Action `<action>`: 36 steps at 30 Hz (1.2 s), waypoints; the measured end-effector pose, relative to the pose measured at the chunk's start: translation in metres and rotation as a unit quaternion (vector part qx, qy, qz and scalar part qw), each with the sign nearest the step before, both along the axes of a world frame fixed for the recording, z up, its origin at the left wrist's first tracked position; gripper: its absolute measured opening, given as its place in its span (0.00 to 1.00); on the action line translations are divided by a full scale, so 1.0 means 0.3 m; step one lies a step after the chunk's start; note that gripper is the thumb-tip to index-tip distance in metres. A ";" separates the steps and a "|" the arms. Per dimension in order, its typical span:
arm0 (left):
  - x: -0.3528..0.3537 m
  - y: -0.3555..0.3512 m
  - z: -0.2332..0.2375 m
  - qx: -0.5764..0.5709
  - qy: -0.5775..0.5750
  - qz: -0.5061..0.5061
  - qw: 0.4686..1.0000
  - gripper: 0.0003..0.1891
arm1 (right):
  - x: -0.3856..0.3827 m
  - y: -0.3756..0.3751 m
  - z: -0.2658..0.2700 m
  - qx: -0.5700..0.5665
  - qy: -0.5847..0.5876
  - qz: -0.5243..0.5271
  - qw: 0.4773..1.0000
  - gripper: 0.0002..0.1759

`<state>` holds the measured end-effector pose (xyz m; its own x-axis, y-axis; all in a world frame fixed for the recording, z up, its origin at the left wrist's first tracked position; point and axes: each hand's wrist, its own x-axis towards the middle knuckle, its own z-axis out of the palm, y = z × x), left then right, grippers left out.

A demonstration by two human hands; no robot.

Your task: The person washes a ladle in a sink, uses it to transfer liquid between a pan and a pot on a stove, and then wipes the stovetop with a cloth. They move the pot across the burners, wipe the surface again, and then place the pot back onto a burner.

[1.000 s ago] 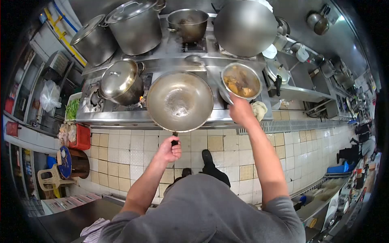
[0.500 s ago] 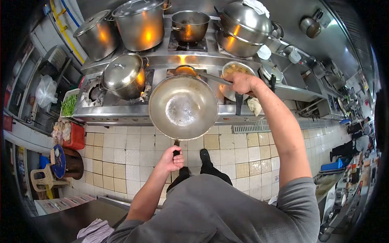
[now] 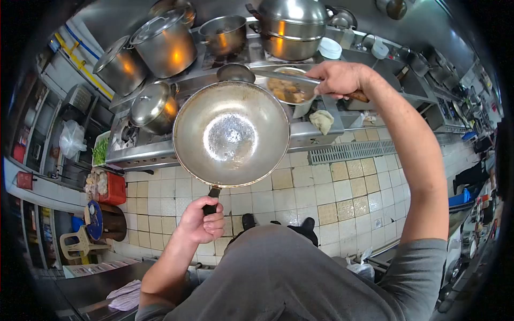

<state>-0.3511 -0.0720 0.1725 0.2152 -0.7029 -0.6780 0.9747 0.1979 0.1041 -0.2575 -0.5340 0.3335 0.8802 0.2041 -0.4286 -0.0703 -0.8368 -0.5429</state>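
Observation:
My left hand [image 3: 204, 220] is closed around the black handle of a wok [image 3: 232, 136]. The wok is held over the floor in front of the stove, its shiny inner face turned towards me with nothing in it. My right hand [image 3: 342, 80] grips the wooden-ended handle of a ladle [image 3: 286, 76]. The ladle's dark round bowl overlaps the wok's far rim in this view. Beneath the ladle's handle stands a pot of food pieces [image 3: 289, 92] in yellowish liquid, partly covered by the handle.
Several steel pots crowd the stove, among them a lidded pot [image 3: 153, 107] and a large steamer [image 3: 292, 32]. A crumpled cloth [image 3: 322, 122] lies at the stove's front edge. Left are green vegetables [image 3: 100, 151], a red crate [image 3: 113, 188] and a stool [image 3: 80, 243]. A floor grate [image 3: 353, 152] runs right.
The wok appears larger and nearer to me, with its handle further left. The ladle has come along with it, still in my right hand. My view of the stove has shifted.

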 end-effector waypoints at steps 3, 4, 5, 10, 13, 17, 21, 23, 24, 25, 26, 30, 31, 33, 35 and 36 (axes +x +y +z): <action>-0.082 -0.194 0.037 -0.038 0.014 -0.024 0.999 0.15 | -0.130 -0.205 0.044 0.016 0.007 -0.012 1.000 0.24; -0.110 -0.276 0.041 -0.038 0.015 -0.032 0.999 0.15 | -0.182 -0.282 0.051 -0.015 -0.007 -0.004 1.000 0.24; -0.143 -0.366 0.045 -0.054 0.022 -0.039 0.998 0.15 | -0.233 -0.361 0.063 -0.048 -0.020 0.007 0.999 0.23; -0.258 -0.781 -0.010 -0.118 0.043 -0.097 0.987 0.15 | -0.529 -0.753 0.071 -0.069 -0.032 -0.051 0.996 0.23; -0.300 -1.043 -0.080 -0.161 0.062 -0.136 0.976 0.15 | -0.704 -0.985 0.058 -0.024 -0.049 -0.088 0.995 0.27; -0.318 -1.356 -0.145 -0.163 0.085 -0.190 0.965 0.15 | -0.885 -1.198 0.067 -0.009 0.025 -0.219 0.975 0.29; -0.284 -1.718 -0.207 -0.178 0.119 -0.273 0.938 0.15 | -1.060 -1.497 0.012 -0.026 -0.015 -0.289 0.957 0.14; -0.259 -1.884 -0.232 -0.151 0.127 -0.296 0.934 0.15 | -1.095 -1.620 -0.014 -0.023 0.002 -0.350 0.936 0.13; -0.241 -1.972 -0.252 -0.148 0.121 -0.313 0.930 0.15 | -1.118 -1.731 -0.039 -0.027 0.007 -0.346 0.938 0.13; -0.212 -2.060 -0.272 -0.145 0.114 -0.328 0.927 0.15 | -1.128 -1.826 -0.054 -0.032 0.007 -0.354 0.935 0.13; -0.183 -2.152 -0.295 -0.148 0.121 -0.340 0.921 0.14 | -1.140 -1.911 -0.070 -0.011 0.022 -0.377 0.926 0.20; -0.054 -2.519 -0.295 -0.142 0.106 -0.388 0.905 0.15 | -1.135 -2.186 -0.084 0.027 0.036 -0.455 0.890 0.29; -0.020 -2.607 -0.290 -0.142 0.109 -0.394 0.901 0.15 | -1.127 -2.257 -0.074 0.033 0.037 -0.465 0.884 0.29; 0.055 -2.777 -0.284 -0.149 0.113 -0.412 0.892 0.15 | -1.095 -2.405 -0.082 0.027 0.026 -0.476 0.879 0.29; 0.123 -2.934 -0.275 -0.140 0.127 -0.413 0.891 0.15 | -1.087 -2.520 -0.134 0.031 0.020 -0.491 0.870 0.29; 0.162 -3.017 -0.272 -0.142 0.131 -0.404 0.894 0.15 | -1.067 -2.581 -0.166 0.042 -0.006 -0.506 0.861 0.30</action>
<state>-0.3026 -0.9771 0.0910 -0.5810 -0.7085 -0.4005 0.7948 -0.5999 -0.0916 -0.5776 -1.3084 0.2837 0.6297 -0.6412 -0.4386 -0.7347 -0.3080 -0.6044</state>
